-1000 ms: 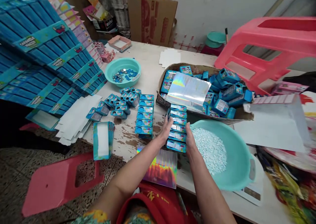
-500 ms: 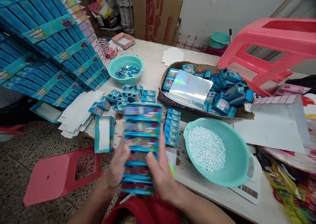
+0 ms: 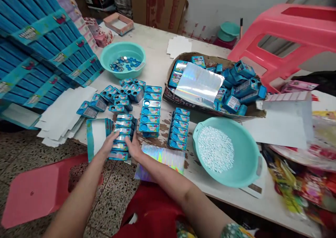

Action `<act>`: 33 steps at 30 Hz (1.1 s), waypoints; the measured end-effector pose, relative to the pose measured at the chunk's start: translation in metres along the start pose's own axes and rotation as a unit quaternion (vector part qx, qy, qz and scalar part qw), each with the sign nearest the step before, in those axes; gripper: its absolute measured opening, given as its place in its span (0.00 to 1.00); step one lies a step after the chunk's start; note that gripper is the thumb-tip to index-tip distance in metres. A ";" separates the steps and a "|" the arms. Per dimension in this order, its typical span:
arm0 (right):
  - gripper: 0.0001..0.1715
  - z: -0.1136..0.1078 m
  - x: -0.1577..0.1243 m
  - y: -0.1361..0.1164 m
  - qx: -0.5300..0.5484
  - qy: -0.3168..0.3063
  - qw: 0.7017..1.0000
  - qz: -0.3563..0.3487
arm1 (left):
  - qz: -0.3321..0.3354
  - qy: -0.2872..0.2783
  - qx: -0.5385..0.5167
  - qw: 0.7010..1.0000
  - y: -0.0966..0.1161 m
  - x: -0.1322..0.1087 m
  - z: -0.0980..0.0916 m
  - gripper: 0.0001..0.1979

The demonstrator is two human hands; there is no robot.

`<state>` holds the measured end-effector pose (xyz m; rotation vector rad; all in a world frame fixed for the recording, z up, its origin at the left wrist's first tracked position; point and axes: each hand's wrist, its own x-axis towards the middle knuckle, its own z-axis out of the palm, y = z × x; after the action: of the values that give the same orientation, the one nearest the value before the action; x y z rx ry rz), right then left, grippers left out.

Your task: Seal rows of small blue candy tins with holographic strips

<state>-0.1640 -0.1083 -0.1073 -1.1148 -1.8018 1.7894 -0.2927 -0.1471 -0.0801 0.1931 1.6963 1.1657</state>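
Observation:
A row of small blue candy boxes (image 3: 121, 138) stands at the table's front edge, pressed together side by side. My left hand (image 3: 110, 143) grips the row along its left side. On the opposite side my right hand (image 3: 133, 148) clasps it, thumb lying over the tops. Left of the row are nested blue trays with white insides (image 3: 97, 135). Another row of blue boxes with round holes on top (image 3: 150, 113) sits just beyond my right hand. A shiny holographic sheet (image 3: 164, 157) lies flat under my right forearm.
A turquoise basin (image 3: 244, 150) of small white candies stands right, a smaller basin (image 3: 123, 49) with blue and silver discs at back left. Behind is a carton (image 3: 194, 108) full of blue boxes. Stacked display trays (image 3: 39, 38) rise at left; a pink stool (image 3: 275, 31) stands at right.
My hands have lowered the row of candy boxes to the left, from in front of me down to the table edge. The holographic sheet and the row behind are now uncovered.

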 end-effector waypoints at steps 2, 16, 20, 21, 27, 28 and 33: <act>0.46 -0.013 -0.018 0.000 -0.022 -0.029 0.999 -0.005 | 0.046 0.004 0.092 0.995 0.001 0.003 -0.005 0.26; 0.14 -0.119 -0.107 0.098 -0.267 0.114 0.950 -0.115 | 0.337 0.021 0.597 0.728 -0.065 -0.069 0.113 0.14; 0.16 -0.129 -0.110 0.112 -0.308 0.138 0.936 -0.103 | 0.294 -0.067 0.660 0.688 -0.066 -0.041 0.144 0.16; 0.18 -0.130 -0.112 0.115 -0.311 0.142 0.934 -0.103 | 0.283 -0.075 0.671 0.681 -0.067 -0.037 0.149 0.15; 0.30 -0.128 -0.112 0.116 -0.333 0.158 0.925 -0.095 | 0.247 -0.121 0.667 0.692 -0.064 -0.025 0.155 0.08; 0.31 -0.126 -0.112 0.115 -0.342 0.157 0.922 -0.091 | 0.242 -0.135 0.663 0.696 -0.062 -0.025 0.154 0.09; 0.27 -0.117 -0.113 0.114 -0.383 0.142 0.908 -0.096 | 0.229 -0.158 0.635 0.721 -0.059 -0.023 0.149 0.11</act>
<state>0.0225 -0.1269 -0.1706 -1.3031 -2.3767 0.7321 -0.1405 -0.1026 -0.1115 1.6332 1.8843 0.0171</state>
